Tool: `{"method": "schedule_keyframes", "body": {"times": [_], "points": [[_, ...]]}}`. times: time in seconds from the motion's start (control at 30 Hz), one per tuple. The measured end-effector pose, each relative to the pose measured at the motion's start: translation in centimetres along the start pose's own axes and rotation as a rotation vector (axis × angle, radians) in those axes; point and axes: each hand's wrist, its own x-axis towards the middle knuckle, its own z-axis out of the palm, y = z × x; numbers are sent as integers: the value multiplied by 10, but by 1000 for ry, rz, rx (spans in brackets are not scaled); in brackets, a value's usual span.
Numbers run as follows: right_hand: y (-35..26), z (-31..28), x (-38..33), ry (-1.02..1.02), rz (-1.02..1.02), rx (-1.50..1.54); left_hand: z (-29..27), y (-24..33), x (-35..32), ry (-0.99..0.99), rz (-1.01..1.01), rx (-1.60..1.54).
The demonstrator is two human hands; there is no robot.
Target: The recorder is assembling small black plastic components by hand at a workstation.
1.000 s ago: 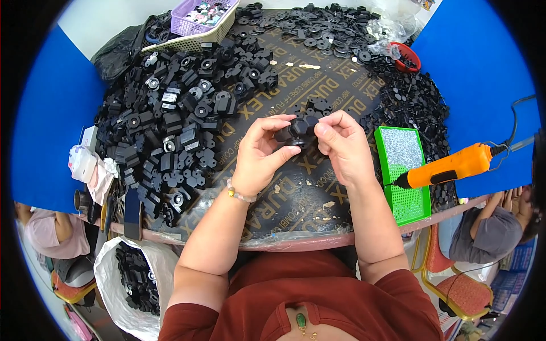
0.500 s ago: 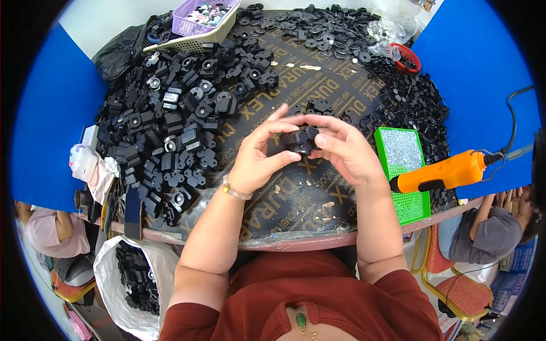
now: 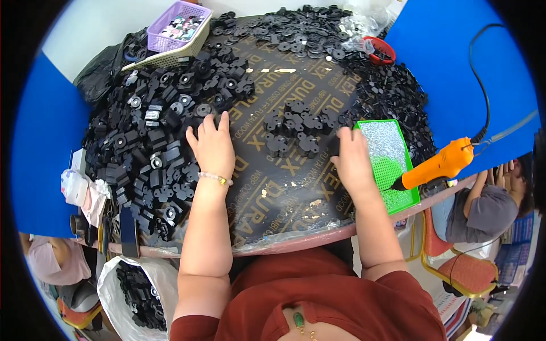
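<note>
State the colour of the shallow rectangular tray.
The shallow rectangular tray is bright green, best in head view.

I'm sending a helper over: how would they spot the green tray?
On the dark table, look right, beside the person's right hand. The green tray is partly hidden by an orange tool. Unlike the red bowl farther back, it's rectangular and holds silvery bits.

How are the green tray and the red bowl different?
The green tray is rectangular; the red bowl is round. The tray holds tiny silvery pieces; the bowl holds black pieces. The tray is near the right hand; the bowl is farther off. Both are open containers.
</note>
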Motion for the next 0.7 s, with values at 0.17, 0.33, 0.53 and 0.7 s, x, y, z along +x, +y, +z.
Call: {"method": "schedule_keyframes", "body": {"times": [0.17,0.33,0.53,0.7], "points": [[-12,7,16,-29,-238,219,-2,-4,-6,38,60,-87],[2,-13,60,165,-15,-172,-27,3,-1,128,-7,-396],[22,25,82,-97,251,-388,-31,12,-6,-167,-362,-1868],[25,22,78,145,175,-218,-37,17,-8,-395,-447,-2173]]}}
